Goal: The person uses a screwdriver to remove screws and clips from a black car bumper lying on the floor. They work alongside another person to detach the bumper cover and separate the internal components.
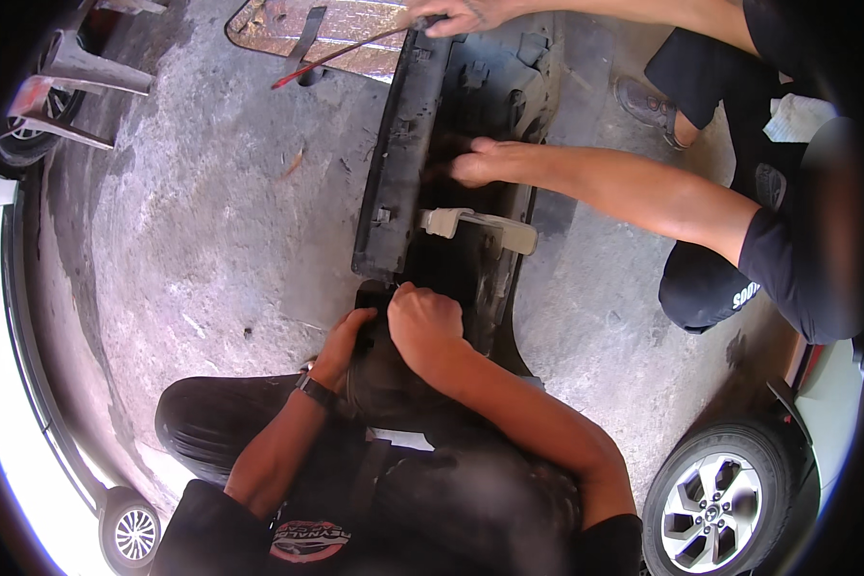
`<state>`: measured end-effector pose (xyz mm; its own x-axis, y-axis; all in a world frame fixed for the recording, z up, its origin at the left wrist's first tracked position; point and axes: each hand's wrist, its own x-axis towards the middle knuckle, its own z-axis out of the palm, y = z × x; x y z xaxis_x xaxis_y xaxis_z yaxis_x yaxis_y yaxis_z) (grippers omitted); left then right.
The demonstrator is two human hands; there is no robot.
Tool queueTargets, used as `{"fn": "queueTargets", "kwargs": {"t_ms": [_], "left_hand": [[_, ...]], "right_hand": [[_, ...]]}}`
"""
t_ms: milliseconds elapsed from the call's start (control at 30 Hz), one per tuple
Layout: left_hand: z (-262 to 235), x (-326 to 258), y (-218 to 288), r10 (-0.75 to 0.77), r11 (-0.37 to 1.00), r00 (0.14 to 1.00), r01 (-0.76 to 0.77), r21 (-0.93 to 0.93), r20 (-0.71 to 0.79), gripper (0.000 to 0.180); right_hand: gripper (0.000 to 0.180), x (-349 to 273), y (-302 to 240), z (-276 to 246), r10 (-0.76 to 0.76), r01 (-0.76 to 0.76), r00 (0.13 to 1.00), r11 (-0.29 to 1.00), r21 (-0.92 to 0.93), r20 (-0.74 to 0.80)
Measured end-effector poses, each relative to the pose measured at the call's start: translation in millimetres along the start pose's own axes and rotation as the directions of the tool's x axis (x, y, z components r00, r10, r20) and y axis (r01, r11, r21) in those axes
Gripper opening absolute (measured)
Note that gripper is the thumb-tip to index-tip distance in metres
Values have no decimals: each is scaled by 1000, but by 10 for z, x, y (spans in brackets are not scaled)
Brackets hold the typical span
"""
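Note:
A long black moulded plastic car part (386, 192), seemingly a bumper, lies lengthwise in front of me. My left hand (339, 338) holds its near end from the left side, thumb along the edge and the other fingers partly hidden. My right hand (425, 322) is closed in a fist over the near corner of the long panel; whatever it pinches is too small to name. A beige curved strip (494, 228) lies across the part's hollow, beyond my right hand. Across from me, a co-worker's hand (475, 165) reaches inside the hollow.
The co-worker's other hand (456, 14) holds a thin rod with a red end (302, 74) above the far end. Behind it lies a worn board with a strap (302, 43). Cars flank the concrete floor (211, 221); a wheel (715, 504) is near right, a metal stand (77, 72) far left.

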<state>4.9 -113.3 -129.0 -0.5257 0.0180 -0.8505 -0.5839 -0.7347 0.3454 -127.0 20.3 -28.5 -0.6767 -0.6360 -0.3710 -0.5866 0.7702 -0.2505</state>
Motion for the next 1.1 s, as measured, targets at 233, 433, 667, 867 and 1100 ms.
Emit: {"fn": "queueTargets", "kwargs": {"t_ms": [233,433,667,867,1100], "left_hand": [[39,-34,37,-32,999,997,35,40,-67,38],[195,-137,134,-51,998,997,50,-25,-53,38],[182,-143,125,-43,999,999,42,-26,-29,40],[198,-131,121,-29,999,1000,28,-23,-13,40],[467,-295,272,-88,995,996,88,-39,-5,39]], "right_hand": [[18,26,390,277,-110,135,986,970,204,-128],[20,41,571,300,-200,246,965,917,315,-170],[20,71,684,382,-248,321,939,882,345,-239],[21,47,686,322,-238,294,949,906,305,-207],[23,31,698,320,-210,260,961,908,329,-178]]}}
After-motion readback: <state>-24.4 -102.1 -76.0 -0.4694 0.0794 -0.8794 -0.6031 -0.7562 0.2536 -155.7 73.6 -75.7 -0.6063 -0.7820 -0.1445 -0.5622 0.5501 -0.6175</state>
